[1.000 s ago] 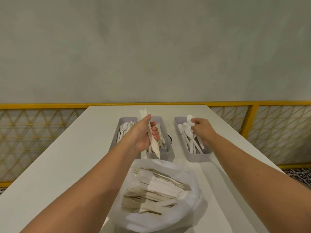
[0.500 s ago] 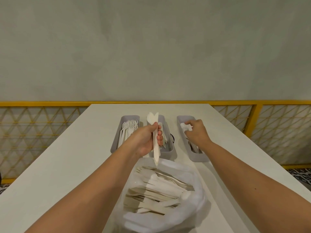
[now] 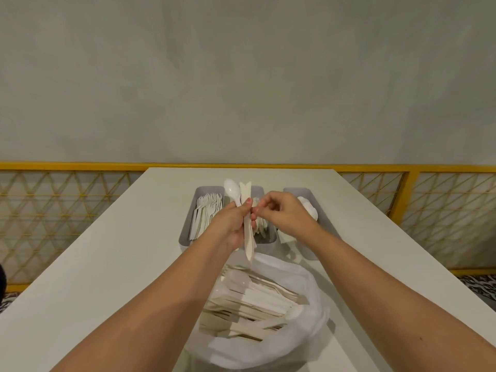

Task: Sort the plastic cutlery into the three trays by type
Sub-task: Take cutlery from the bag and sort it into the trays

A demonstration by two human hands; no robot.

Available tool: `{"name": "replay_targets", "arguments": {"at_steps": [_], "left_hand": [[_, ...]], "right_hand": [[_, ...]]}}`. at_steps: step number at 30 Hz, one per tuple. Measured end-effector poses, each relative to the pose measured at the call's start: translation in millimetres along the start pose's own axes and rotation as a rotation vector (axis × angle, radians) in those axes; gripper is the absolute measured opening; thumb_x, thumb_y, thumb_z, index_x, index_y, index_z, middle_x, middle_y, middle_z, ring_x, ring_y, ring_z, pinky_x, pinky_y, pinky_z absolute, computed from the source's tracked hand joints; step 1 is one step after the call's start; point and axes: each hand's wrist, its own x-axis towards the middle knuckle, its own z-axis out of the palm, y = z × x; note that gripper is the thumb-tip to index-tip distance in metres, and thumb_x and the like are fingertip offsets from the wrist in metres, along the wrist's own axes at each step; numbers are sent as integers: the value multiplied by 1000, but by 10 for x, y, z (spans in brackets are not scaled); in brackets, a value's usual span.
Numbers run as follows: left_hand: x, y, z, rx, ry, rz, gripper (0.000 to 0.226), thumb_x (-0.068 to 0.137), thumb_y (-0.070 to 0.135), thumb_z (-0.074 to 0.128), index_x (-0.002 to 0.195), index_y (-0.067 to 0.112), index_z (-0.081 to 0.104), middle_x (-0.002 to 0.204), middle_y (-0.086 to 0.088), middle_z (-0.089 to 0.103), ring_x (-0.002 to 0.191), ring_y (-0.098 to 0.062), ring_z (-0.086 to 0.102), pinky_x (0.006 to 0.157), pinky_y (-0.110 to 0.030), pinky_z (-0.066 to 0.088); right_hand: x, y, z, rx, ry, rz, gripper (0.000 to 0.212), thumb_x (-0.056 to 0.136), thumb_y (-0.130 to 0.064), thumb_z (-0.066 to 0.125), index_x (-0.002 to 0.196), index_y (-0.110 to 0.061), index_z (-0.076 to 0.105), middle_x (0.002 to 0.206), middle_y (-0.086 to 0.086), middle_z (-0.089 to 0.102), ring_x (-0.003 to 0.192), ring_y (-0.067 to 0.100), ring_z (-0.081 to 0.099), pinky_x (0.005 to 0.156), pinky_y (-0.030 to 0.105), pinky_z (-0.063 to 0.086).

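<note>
My left hand (image 3: 233, 224) grips a small bundle of white plastic cutlery (image 3: 248, 237) upright above the trays: a spoon (image 3: 232, 189) and flat knife-like pieces. My right hand (image 3: 281, 214) has its fingertips curled at the bundle, pinching one piece. Three grey trays stand side by side on the white table (image 3: 120, 237): the left tray (image 3: 186, 232) holds forks, the middle tray (image 3: 269, 238) knives, the right tray (image 3: 308, 194) spoons. A white plastic bag (image 3: 308, 318) of mixed cutlery sits near me.
A yellow lattice railing (image 3: 408, 189) runs behind and along both sides of the table. A grey wall fills the background. Patterned floor shows at the lower right.
My right hand left the right tray and came over to the bundle in my left hand. A spoon bowl now shows at the top of the bundle.
</note>
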Motion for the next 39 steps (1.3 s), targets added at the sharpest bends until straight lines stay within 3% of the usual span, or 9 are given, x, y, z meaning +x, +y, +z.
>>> {"name": "replay_targets", "arguments": {"at_steps": [3,10,15,19,24,27,30,34,39], "left_hand": [[5,17,-27,-107,29,10,14,96,9,48,86,7,57,74,-10,57,64,-16,59,46,-20,52],[1,28,-31,-87,91,-20,22,99,12,43,81,6,53,71,-8,52,35,-7,56,41,-20,51],[-45,64,-70,-75,104,-39,25,99,2,38,116,-8,53,94,-15,61,75,-25,61,82,-34,47],[-78,100,-86,-49,102,-41,32,99,0,37,127,-10,46,113,-24,60,120,-37,52,86,-40,45],[-53,127,-98,-47,129,-19,31,98,0,40,127,-8,48,97,-19,63,86,-28,62,82,-35,44],[-16,136,-92,-51,155,-35,31,97,0,43,125,-10,49,84,-12,58,113,-33,57,82,-33,44],[-17,150,-108,-55,183,-76,15,96,0,44,92,-6,57,85,-12,56,86,-26,60,85,-32,46],[29,159,-182,-69,218,-113,23,95,-3,44,74,0,50,73,-12,50,63,-17,49,51,-26,54],[50,205,-275,-67,199,-128,20,96,-1,44,76,0,50,73,-12,44,66,-17,46,85,-40,46]], "right_hand": [[-76,-72,97,-30,-50,-24,22,80,-18,71,94,-13,54,71,0,55,63,10,50,64,21,44],[-33,-127,247,-183,-50,65,18,84,-18,61,98,-16,50,66,-5,47,61,9,47,56,21,40],[-11,-126,258,-136,-56,108,14,93,-16,49,105,-11,54,66,-6,46,64,11,48,57,21,43],[-29,-151,277,-5,-100,186,10,97,-17,45,98,-15,54,86,3,63,85,23,63,82,36,55],[0,-146,353,-90,-81,183,24,99,-28,42,79,-19,53,90,8,62,89,27,62,87,41,51],[23,-146,394,-128,-145,172,24,98,-30,42,85,-15,53,83,7,58,82,26,60,81,40,51],[50,-174,384,-167,-211,186,26,100,-25,38,90,-12,58,79,6,57,77,22,55,65,28,44],[77,-203,355,-75,-249,297,26,100,-17,33,106,-9,57,79,13,61,61,19,57,56,25,49],[300,-177,217,139,-82,397,13,100,-7,34,103,-6,46,64,10,49,47,15,46,40,21,38]]}}
